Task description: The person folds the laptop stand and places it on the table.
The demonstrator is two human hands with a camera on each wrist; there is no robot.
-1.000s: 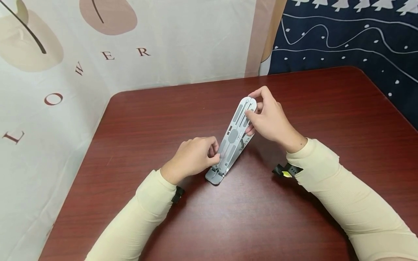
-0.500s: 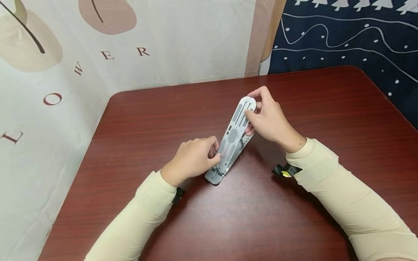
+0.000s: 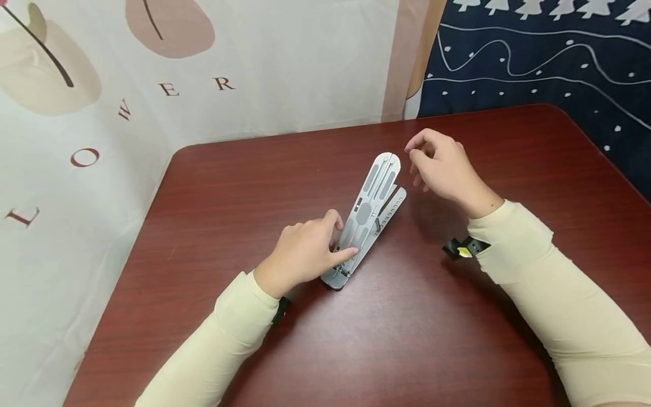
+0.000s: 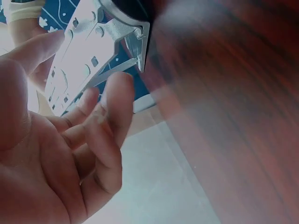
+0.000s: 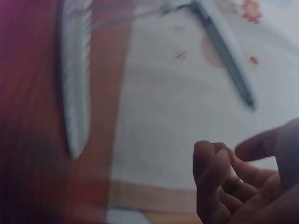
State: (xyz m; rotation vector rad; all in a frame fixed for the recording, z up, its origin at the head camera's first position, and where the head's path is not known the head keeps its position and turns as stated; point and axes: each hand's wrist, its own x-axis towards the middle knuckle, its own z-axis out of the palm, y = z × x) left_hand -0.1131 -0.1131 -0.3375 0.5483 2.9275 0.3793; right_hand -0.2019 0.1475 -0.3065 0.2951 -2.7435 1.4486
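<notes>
A silver folding laptop stand (image 3: pixel 363 213) with grey pads stands mid-table, its upper arm raised at a slant above the notched lower bar (image 3: pixel 393 208). A thin strut (image 4: pixel 112 73) joins the two parts. By the hinged end is my left hand (image 3: pixel 300 250), thumb stretched across the stand's face and fingers loosely bent beside its left edge. The left wrist view shows a wide gap between thumb and forefinger. My right hand (image 3: pixel 447 169) hovers right of the stand's raised tip, holding nothing, fingers loosely bent. The right wrist view shows the raised arm (image 5: pixel 229 60) blurred, apart from that hand.
The reddish-brown wooden table (image 3: pixel 229 186) has rounded far corners. A pale printed cloth (image 3: pixel 305 62) hangs behind and to the left, a dark blue patterned one (image 3: pixel 519 93) at the back right. Both wrists carry black straps (image 3: pixel 475 247).
My right hand has let go of the stand's raised end and moved off to the right. My left thumb has reached further over the stand, which stays at its slant.
</notes>
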